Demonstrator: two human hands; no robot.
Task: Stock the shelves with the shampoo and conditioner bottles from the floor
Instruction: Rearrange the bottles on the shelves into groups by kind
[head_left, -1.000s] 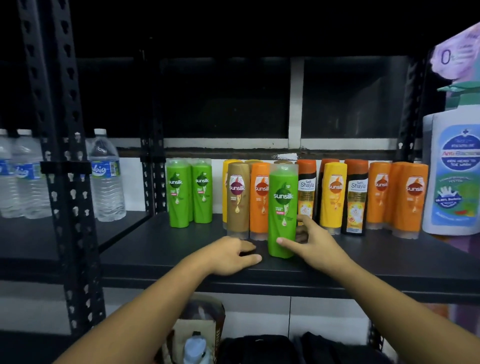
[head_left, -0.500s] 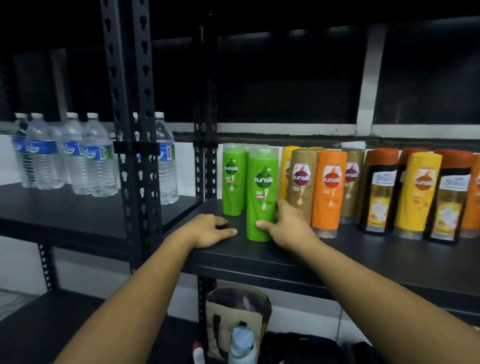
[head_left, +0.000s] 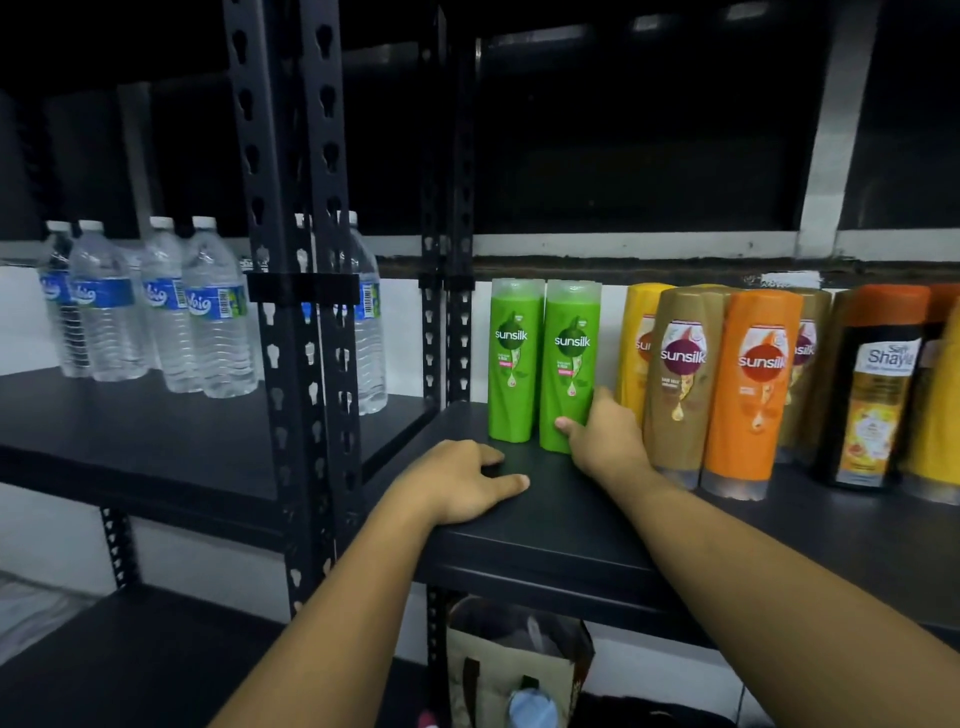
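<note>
Right hand (head_left: 605, 441): grips the green shampoo bottle (head_left: 569, 364) low down, thumb across the front of its base, fingers wrapped round the far side (their tips hidden behind it).
Why low: judged, a grip at the foot lets the bottle slide upright along the shelf (head_left: 545, 540) without tipping.
Task bottle: upright on the shelf, in the right hand's grip, and just ahead of the left hand's fingertips.
Thumb side of that grip: a second green bottle (head_left: 514, 358), touching or nearly so, label facing out. Like seems to go with like.
Back-of-hand side: a brown bottle (head_left: 683, 384) presses close to the knuckles, then an orange bottle (head_left: 753, 395). More bottles stand behind and beyond them.
Left hand (head_left: 457, 480): palm down on the shelf with fingers relaxed, holding nothing. It looks like a brace for the reach.
Step, as judged: squaring the bottle into the green row. Letting go is the move left to make.
Bag (head_left: 498, 670): below the shelf, under both wrists, mouth open. A pale-capped bottle (head_left: 532, 709) stands in it, the rest too dark to read.
Neighbouring shelf (head_left: 156, 441): out past the left hand's little finger, holding a cluster of water bottles (head_left: 208, 312), not part of this job.
</note>
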